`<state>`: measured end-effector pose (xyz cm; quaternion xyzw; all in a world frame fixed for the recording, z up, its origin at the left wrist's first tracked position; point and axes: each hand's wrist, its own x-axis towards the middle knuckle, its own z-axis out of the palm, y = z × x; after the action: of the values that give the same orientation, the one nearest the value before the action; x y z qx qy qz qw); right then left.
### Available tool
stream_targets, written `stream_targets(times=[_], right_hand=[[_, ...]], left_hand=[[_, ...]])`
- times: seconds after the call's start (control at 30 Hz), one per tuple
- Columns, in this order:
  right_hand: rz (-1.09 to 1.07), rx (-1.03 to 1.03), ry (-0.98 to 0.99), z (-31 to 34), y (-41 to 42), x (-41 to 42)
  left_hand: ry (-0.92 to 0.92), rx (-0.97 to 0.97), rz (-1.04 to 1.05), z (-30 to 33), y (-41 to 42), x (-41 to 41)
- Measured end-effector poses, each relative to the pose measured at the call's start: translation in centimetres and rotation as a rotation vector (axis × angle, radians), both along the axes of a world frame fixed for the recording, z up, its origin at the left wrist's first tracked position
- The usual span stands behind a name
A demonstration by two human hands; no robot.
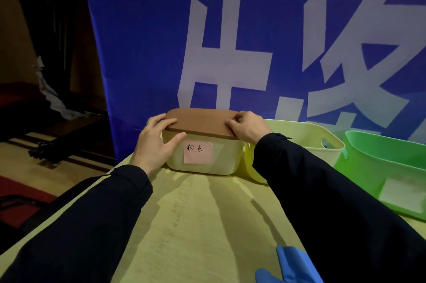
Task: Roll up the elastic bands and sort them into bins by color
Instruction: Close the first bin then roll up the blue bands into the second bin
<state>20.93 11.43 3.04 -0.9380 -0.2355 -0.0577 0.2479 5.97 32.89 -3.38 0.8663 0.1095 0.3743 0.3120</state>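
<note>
Head: hands (156,139) (247,127) grip lid (200,122) edges.

Large blue fabric banner (143,40) with white characters hung behind a table covered by pale yellow cloth (196,225). Crumpled white paper (49,93) lay in the dim left background, above red patterned carpet (13,192).

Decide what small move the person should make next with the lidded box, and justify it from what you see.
Probably lift the brown lid off. Both the left hand and right hand grip its ends, and it covers the pink-labelled bin, so no band can go in.
</note>
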Motion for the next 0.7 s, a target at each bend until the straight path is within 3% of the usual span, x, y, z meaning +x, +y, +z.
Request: stream_targets(times=[0.13,0.27,0.37,0.57,0.7], right_hand=[[0.027,-0.257,-0.087,-0.3,0.4,0.1],[0.156,-0.261,-0.050,-0.1,1.9,0.6],[0.138,-0.216,-0.097,-0.4,2.7,0.1],[0.135,-0.309,-0.010,0.9,4.2,0.4],[0.212,-0.386,-0.105,-0.3,5.3,-0.2]], left_hand=[[-0.024,-0.063,-0.014,-0.1,0.2,0.3],[-0.098,-0.202,0.007,0.0,0.2,0.8],[-0.004,-0.055,0.074,0.5,-0.2,1.8],[0.113,-0.041,0.061,0.8,-0.4,3.6],[0.220,0.084,0.111,0.8,0.1,3.6]])
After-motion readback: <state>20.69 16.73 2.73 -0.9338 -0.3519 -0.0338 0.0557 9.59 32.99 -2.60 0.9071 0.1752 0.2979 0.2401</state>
